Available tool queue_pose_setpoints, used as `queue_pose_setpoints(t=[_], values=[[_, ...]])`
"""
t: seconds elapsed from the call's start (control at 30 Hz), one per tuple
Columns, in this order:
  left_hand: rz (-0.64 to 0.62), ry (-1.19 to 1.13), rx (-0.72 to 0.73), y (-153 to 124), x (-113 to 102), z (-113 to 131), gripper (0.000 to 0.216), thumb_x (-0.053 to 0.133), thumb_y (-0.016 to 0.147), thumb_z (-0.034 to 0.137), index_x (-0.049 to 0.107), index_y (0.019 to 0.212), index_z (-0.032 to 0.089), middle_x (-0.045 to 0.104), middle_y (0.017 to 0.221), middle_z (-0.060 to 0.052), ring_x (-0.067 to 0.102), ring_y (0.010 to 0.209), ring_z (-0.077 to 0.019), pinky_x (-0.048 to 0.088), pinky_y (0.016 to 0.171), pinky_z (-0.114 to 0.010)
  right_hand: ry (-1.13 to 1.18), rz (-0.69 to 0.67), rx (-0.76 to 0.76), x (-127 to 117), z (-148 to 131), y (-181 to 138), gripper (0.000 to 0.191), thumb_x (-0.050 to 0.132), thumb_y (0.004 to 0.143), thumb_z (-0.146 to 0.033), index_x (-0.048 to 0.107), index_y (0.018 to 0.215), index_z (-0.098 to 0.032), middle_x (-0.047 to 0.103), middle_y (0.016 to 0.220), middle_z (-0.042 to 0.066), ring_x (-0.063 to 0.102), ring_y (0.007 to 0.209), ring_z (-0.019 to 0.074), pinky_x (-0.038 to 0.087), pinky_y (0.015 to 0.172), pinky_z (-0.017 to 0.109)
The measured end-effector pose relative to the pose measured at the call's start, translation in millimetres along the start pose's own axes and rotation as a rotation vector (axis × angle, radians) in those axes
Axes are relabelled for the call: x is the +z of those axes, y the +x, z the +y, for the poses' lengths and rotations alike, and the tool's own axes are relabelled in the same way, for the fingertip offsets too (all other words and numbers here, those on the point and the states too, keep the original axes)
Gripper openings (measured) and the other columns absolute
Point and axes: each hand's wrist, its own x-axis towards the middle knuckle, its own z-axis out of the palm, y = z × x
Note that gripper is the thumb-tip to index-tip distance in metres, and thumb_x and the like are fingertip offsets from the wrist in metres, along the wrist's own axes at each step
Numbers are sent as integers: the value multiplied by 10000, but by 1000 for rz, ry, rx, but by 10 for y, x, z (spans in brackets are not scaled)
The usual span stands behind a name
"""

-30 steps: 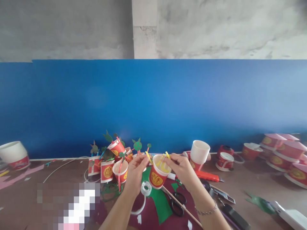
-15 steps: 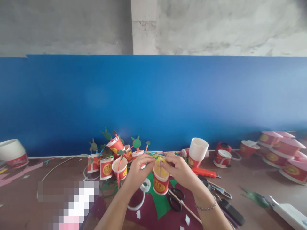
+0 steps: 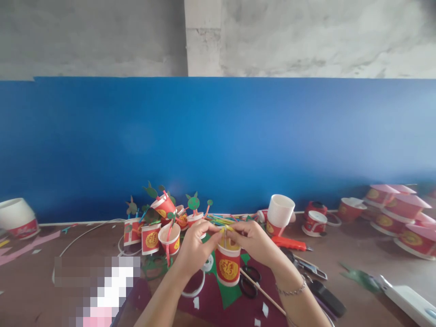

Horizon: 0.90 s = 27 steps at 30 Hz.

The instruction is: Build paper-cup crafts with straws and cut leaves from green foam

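A small red paper cup (image 3: 227, 266) with a gold emblem is held upright above the dark red sheet (image 3: 218, 305). My left hand (image 3: 194, 243) and my right hand (image 3: 254, 241) meet over its rim, fingers pinched on a thin yellow strip (image 3: 225, 230) that arches across the cup's mouth. A roll of tape (image 3: 207, 262) lies just left of the cup. Black scissors (image 3: 248, 281) and a wooden stick (image 3: 262, 293) lie under my right wrist, which wears a bracelet.
Behind my hands stands a cluster of red cups with green paper leaves (image 3: 163, 218). A white cup (image 3: 279, 214), an orange cutter (image 3: 292, 245) and more red cups (image 3: 402, 213) sit to the right. A blue wall (image 3: 218, 141) runs along the back. A white bowl (image 3: 17, 218) rests far left.
The cup has tipped from tilted to upright and sunk a little. Both hands have closed together over its rim, bringing the ends of the yellow strip inward.
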Motion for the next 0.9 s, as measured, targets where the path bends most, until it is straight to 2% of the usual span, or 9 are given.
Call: queue_pose_setpoints(t=[0.2,0.4,0.57,0.73,0.83,0.9], values=[[36,46,-6,21,-51,-44,116,696,726,341,750,734,238,629,685,-33,572,696,-199,459,686,-294,6,12,-55,9,-26,19,306,564,812,-330,657,570,-169,563,545,-2,457,528,122,369,484,223],[-26,81,-98,19,-60,-70,138,673,743,340,763,810,259,677,729,-41,598,719,-217,448,657,-291,-38,-29,-35,5,-27,3,311,536,827,-310,628,562,-175,533,529,-23,426,503,110,330,491,230],[-28,192,-29,-8,-51,60,159,617,789,320,759,826,260,664,707,-42,575,748,-223,422,678,-297,-72,-16,-36,19,-33,-10,302,536,822,-282,609,548,-176,507,514,-28,389,494,109,295,489,237],[-28,239,47,-15,-7,126,221,561,825,280,731,688,244,650,647,-29,550,709,-206,393,664,-286,-116,-22,-20,38,-63,-40,278,520,835,-273,602,586,-180,466,525,-29,358,513,113,271,480,241],[17,213,16,-2,0,66,198,579,810,302,724,700,223,645,671,-34,558,715,-201,403,664,-280,-115,-77,-42,23,-126,-66,267,477,868,-292,600,654,-190,514,603,-16,411,570,129,324,513,246],[37,186,-18,8,-12,26,166,597,796,308,714,735,207,648,710,-37,567,735,-200,412,673,-275,-93,-104,-64,5,-160,-80,274,430,900,-308,589,706,-196,551,685,-3,461,648,144,386,588,256]])
